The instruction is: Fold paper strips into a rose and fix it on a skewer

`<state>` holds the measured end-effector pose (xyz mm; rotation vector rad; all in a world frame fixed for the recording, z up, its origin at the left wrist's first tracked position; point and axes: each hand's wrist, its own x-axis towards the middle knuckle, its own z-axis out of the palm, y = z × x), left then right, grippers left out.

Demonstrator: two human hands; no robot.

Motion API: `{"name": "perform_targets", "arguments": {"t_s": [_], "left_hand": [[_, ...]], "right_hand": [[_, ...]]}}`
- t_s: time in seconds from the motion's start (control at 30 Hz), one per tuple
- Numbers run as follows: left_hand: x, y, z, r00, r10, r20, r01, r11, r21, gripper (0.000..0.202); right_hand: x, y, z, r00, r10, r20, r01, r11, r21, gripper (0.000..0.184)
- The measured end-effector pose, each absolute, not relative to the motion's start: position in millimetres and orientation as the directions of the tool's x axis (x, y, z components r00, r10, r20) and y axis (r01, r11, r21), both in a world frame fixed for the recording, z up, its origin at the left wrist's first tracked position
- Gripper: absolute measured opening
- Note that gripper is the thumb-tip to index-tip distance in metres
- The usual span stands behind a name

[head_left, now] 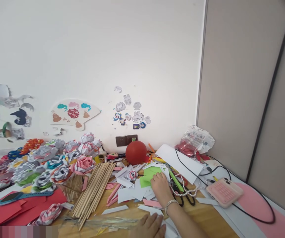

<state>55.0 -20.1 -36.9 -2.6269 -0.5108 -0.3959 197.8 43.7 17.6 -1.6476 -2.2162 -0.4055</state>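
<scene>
My right hand [160, 185], with a bead bracelet on the wrist, reaches into a heap of paper scraps in the middle of the wooden table [206, 218]. Its fingers are curled on the edge of a green paper sheet [149, 175]. My left hand [148, 226] lies low at the bottom edge of the view, fingers stretched flat over white paper strips [146, 209]. A small folded paper rose [131, 175] lies just left of the green sheet.
A bundle of wooden sticks [95, 190] lies to the left, beside many paper roses [58, 162] and red paper [20, 206]. Black scissors [185, 197], a bead string, a pink phone [224, 191] with a black cable and a red ball [136, 152] sit to the right and behind.
</scene>
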Motion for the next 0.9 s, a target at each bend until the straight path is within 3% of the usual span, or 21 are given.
{"name": "perform_targets", "arguments": {"t_s": [0.13,0.3,0.43,0.57,0.7,0.8,0.9], "left_hand": [[62,-22,-17,0.846,0.379,0.375,0.497,-0.814,-0.300,0.019],[71,-22,-7,0.813,0.498,0.301,0.567,-0.794,-0.219,0.010],[72,-18,-14,0.774,0.524,0.356,0.593,-0.796,-0.117,0.019],[71,-21,-4,0.708,0.616,0.345,0.606,-0.781,0.150,0.029],[64,-25,22,0.610,0.752,0.251,0.604,-0.646,0.468,0.043],[49,-18,29,0.454,0.868,0.202,0.611,-0.468,0.639,0.038],[29,-6,24,0.354,0.916,0.186,0.511,-0.357,0.782,0.029]], "right_hand": [[205,46,17,-0.219,0.857,0.466,0.962,0.269,-0.042,0.020],[212,45,17,-0.164,0.860,0.483,0.957,0.257,-0.132,0.020],[214,44,18,-0.099,0.857,0.505,0.955,0.224,-0.193,0.021],[216,42,22,-0.065,0.861,0.504,0.944,0.216,-0.248,0.022],[215,38,28,-0.044,0.861,0.507,0.908,0.246,-0.339,0.022],[212,33,35,-0.042,0.859,0.510,0.848,0.301,-0.437,0.022],[206,28,42,-0.083,0.866,0.492,0.743,0.383,-0.549,0.024]]}}
